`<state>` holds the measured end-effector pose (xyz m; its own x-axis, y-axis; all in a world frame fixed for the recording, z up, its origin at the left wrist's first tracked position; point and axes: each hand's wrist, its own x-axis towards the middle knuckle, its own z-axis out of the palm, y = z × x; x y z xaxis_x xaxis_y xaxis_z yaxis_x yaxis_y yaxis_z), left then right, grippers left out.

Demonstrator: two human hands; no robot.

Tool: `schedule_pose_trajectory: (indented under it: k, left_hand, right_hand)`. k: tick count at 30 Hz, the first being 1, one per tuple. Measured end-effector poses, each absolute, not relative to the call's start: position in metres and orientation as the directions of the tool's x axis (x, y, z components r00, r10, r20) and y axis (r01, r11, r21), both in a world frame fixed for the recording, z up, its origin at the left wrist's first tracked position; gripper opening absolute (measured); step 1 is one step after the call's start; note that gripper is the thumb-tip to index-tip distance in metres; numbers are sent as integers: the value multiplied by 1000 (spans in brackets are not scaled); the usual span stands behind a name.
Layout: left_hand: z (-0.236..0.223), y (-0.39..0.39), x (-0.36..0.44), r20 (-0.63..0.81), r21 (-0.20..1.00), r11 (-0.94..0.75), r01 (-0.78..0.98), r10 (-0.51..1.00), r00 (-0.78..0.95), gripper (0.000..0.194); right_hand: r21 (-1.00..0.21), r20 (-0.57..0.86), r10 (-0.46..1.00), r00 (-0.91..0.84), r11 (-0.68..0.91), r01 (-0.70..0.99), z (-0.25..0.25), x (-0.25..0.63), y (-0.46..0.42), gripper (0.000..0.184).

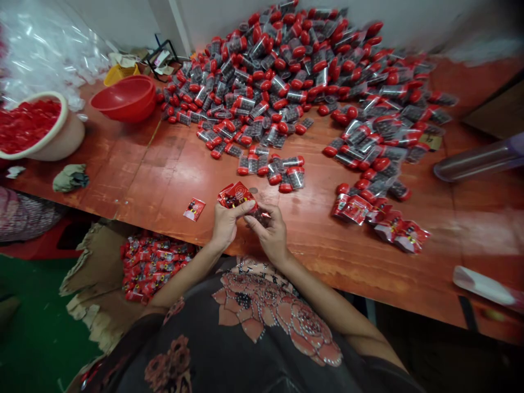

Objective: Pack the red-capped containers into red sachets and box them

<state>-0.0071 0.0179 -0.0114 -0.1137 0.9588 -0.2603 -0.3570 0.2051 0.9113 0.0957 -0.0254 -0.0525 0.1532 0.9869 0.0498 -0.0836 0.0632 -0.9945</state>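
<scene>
Left hand (224, 226) and right hand (272, 232) close together, just over the near edge of an orange-red wooden tabletop (123, 180). Fingers (241, 206) of the left hand pinching a red foil sachet (236, 195); fingers of the right hand curled around a dark capsule (258, 214), mostly hidden, right up against the sachet.

Just beyond the fingers, a few loose capsules with red caps (282, 172), and farther off, a large heap of capsules (286, 82). Left of the fingers, one flat loose sachet (194, 209); well right of them, a scatter of filled sachets (380, 221). Below the fingers and past the tabletop edge, a torn cardboard box (98, 267) holding a pile of sachets (155, 262).

Likeliest trouble: a slip of the capsule from the curled fingers, given its small, smooth-looking surface, then a roll across the tabletop or a drop past the edge. Also possible: a split in the thin foil from too hard a squeeze, or a knock to the nearby capsules from a stray knuckle.
</scene>
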Motion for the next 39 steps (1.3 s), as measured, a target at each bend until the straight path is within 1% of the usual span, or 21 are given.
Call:
schedule_pose_trajectory:
  k: [2,5,8,10,12,16,19,21,26,30,32,36,39]
  left_hand:
    - [-11,17,-7,-260,910,212,-357,961,-92,27]
    - [-10,16,-8,-260,904,231,-360,965,-33,23]
    - [-8,16,-11,-271,897,260,-358,962,19,27]
    - [-9,18,-14,-278,893,261,-366,961,7,28]
    - [-10,20,-16,-287,887,252,-387,957,-34,27]
    - [-14,22,-21,-323,852,266,-450,945,-53,28]
    - [-16,22,-21,-324,825,241,-511,943,-77,27]
    - [-17,21,-19,-318,826,221,-518,943,-104,26]
    - [-14,21,-13,-299,859,190,-476,940,-165,24]
    - [-6,20,-11,-289,874,225,-430,953,-90,25]
    - [-3,22,-11,-299,876,241,-417,951,-80,28]
    - [-3,26,-10,-295,866,220,-449,950,-103,31]
    - [-4,28,-10,-317,852,262,-454,947,-49,35]
  right_hand:
    - [-995,53,984,173,67,-79,-55,96,-27,38]
    - [-994,15,983,184,34,-104,-54,97,-27,40]
    - [-987,-28,989,142,-5,-159,-49,100,-24,50]
    - [-984,-51,995,89,-35,-174,-47,102,-23,57]
    - [-988,-61,997,45,-54,-146,-47,103,-22,53]
    - [-998,-26,999,48,-23,-62,-49,105,-23,35]
    - [-999,2,997,83,6,-45,-49,105,-23,40]
    - [-999,38,995,91,40,-17,-49,105,-24,43]
    - [-985,157,982,102,149,90,-51,107,-25,35]
    - [-982,175,979,100,167,88,-54,108,-26,36]
    - [-981,182,978,106,173,86,-54,108,-27,34]
    - [-981,185,976,112,175,88,-53,106,-29,29]
    - [-989,145,981,126,140,46,-52,103,-31,29]
